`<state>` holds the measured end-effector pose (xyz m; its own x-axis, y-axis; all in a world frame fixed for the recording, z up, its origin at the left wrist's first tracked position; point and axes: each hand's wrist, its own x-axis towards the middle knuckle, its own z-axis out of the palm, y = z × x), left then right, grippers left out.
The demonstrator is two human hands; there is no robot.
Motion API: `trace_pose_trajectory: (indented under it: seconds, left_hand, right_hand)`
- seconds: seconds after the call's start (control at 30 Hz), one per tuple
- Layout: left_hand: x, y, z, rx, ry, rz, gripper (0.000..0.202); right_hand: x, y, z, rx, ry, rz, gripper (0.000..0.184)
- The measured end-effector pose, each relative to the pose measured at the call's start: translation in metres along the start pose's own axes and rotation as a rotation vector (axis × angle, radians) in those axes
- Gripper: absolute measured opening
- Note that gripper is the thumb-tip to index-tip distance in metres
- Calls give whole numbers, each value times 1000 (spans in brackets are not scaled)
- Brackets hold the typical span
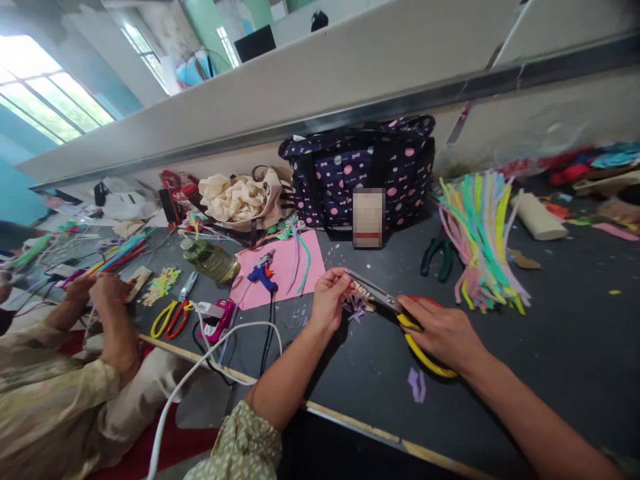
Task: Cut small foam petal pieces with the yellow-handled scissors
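My right hand (440, 330) is closed round the yellow and red handles of a pair of scissors (395, 310). Their metal blades point left towards my left hand (330, 297). That hand pinches a small purple and tan piece (359, 301), held right at the blades. Purple scraps (417, 385) lie on the dark table (550, 333) below my hands. A pink sheet (287, 267) with a blue glue gun (263, 272) lies just left of my left hand.
A fanned bundle of pastel pipe cleaners (480, 233) and green pliers (437, 255) lie to the right. A dotted bag (365, 167) stands behind. Another person's hands (103, 293) work at the left, near yellow and red scissors (173, 317), a bottle (210, 260) and a white cable (200, 367).
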<state>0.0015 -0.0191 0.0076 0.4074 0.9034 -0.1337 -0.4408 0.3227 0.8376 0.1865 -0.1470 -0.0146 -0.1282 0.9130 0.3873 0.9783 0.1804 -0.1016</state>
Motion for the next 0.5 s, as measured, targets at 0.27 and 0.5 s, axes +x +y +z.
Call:
trace_pose_trajectory:
  seconds: [0.27, 0.5]
  left_hand:
    - [1, -1, 0, -32, 25, -5, 27]
    - [1, -2, -1, -48, 49, -5, 28]
  right_hand:
    - [0, -3, 3, -54, 37, -12, 35]
    - [0, -5, 5, -53, 21, 4, 35]
